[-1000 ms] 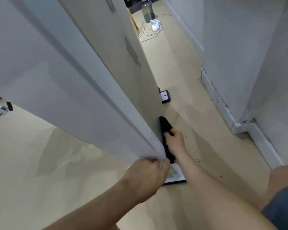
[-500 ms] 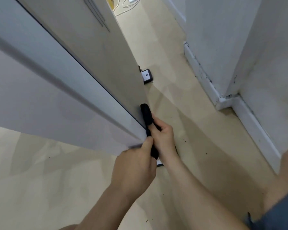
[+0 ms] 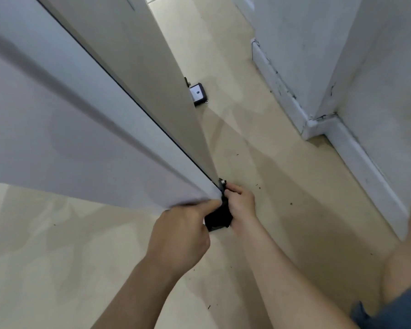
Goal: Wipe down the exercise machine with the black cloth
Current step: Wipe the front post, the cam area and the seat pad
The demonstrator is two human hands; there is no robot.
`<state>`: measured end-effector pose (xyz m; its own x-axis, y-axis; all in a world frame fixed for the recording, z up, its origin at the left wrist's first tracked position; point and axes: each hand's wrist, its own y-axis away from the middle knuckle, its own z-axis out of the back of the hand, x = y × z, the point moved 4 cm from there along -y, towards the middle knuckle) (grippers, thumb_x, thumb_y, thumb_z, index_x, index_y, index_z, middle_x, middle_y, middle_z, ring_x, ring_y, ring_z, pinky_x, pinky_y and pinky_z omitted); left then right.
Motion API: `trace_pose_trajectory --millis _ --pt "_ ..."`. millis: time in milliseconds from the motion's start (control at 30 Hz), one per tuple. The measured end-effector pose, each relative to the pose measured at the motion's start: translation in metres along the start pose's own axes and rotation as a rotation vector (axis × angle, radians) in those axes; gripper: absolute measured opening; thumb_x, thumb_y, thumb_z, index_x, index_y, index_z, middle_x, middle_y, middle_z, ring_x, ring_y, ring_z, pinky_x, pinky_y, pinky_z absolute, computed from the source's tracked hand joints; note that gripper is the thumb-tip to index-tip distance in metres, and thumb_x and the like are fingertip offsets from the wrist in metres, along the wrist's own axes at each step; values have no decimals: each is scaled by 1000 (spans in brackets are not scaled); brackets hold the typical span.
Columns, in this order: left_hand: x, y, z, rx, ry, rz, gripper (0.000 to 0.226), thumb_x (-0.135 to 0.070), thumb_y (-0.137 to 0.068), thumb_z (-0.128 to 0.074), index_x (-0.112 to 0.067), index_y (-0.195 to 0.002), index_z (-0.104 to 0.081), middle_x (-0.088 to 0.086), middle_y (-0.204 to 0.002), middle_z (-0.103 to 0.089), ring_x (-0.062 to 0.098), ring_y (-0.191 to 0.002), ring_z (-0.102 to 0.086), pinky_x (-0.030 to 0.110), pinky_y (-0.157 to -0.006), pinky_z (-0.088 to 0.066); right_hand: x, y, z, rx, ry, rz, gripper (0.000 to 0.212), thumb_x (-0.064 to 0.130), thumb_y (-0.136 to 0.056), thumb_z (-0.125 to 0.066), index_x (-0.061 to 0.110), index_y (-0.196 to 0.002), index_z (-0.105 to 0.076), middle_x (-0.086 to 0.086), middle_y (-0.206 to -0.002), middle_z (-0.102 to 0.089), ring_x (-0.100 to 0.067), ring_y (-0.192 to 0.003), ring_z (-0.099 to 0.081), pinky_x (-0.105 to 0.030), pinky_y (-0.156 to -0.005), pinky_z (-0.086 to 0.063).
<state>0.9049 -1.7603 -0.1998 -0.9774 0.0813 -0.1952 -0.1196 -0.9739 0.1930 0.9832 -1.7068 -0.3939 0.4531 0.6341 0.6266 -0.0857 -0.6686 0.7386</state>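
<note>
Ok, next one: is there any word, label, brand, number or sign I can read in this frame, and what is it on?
No readable text in this frame.
white panel: plain; the grey mark at its top edge is cut off and shows no letters.
foot block: only a dark dot, no lettering.
black cloth: no tag or print in view.

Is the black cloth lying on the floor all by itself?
No, the right hand holds the black cloth at the bottom corner of the white machine panel.
</note>
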Motion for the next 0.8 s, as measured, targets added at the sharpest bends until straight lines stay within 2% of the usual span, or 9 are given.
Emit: trace_pose_trajectory --millis 167,233,300,400,500,567,667,733,800 --pt "-6 -5 -4 65 -6 -7 45 -15 -80 -44 -35 -118 -58 -10 -107 -66 13 -83 -54 26 -73 -45 3 1 13 11 66 225 35 -4 -83 -60 21 -104 -73 6 -103 -73 -13 -96 -68 -31 -92 -53" --pt "-3 1 -11 85 -22 -48 52 -7 -79 -44 -38 -121 -54 -15 -114 -61 9 -89 -48 20 -72 -40 5 -21 15 -74 408 429 37 1 -84 -59 18 -115 -69 3 -118 -68 -17 -109 -63 -35 -100 -48" --pt "7 9 -17 79 -24 -113 67 1 -68 -44 -33 -124 -56 -16 -118 -60 12 -107 -53 22 -78 -47 -7 -41 10 87 929 619 43 7 -93 -49 10 -136 -53 -6 -146 -47 -25 -133 -44 -41 -111 -36" --pt "19 13 -31 63 -72 -184 71 3 -48 -53 -23 -114 -63 -8 -108 -65 15 -103 -58 25 -64 -56 -41 -53 38 232 1615 707 64 16 -96 -45 12 -154 -18 -3 -163 -8 -25 -150 -9 -43 -120 -18" --pt "7 19 -38 197 -205 -203 63 1 -56 -60 -20 -114 -62 0 -123 -59 20 -112 -57 25 -61 -50 -65 -23 59 168 1593 822 74 1 -68 -76 3 -137 -51 -9 -149 -45 -26 -143 -33 -36 -109 -42" --pt "6 20 -48 300 -331 -285 48 -2 -74 -50 -16 -120 -55 2 -141 -42 21 -124 -43 29 -68 -40 -62 -12 66 155 1408 807 55 -10 -74 -65 4 -128 -61 -7 -142 -53 -25 -141 -37 -33 -104 -45" --pt "8 0 -54 345 -492 -355 45 -3 -84 -46 -16 -127 -49 2 -135 -46 23 -119 -42 32 -71 -37 -23 -23 62 -19 1003 600 46 -10 -85 -44 6 -123 -64 -10 -128 -62 -25 -119 -55 -29 -97 -43" --pt "11 -9 -66 336 -485 -347 43 -4 -85 -47 -17 -126 -49 2 -123 -53 23 -111 -48 31 -68 -35 -10 -30 47 -43 871 618 46 -7 -91 -42 4 -133 -55 -14 -137 -55 -28 -128 -48 -31 -109 -34" --pt "12 -9 -80 354 -404 -301 49 -3 -83 -46 -19 -129 -49 1 -118 -57 24 -103 -55 31 -68 -41 -33 -27 28 103 1081 608 51 -2 -95 -40 3 -146 -37 -12 -153 -36 -29 -145 -24 -30 -118 -18"
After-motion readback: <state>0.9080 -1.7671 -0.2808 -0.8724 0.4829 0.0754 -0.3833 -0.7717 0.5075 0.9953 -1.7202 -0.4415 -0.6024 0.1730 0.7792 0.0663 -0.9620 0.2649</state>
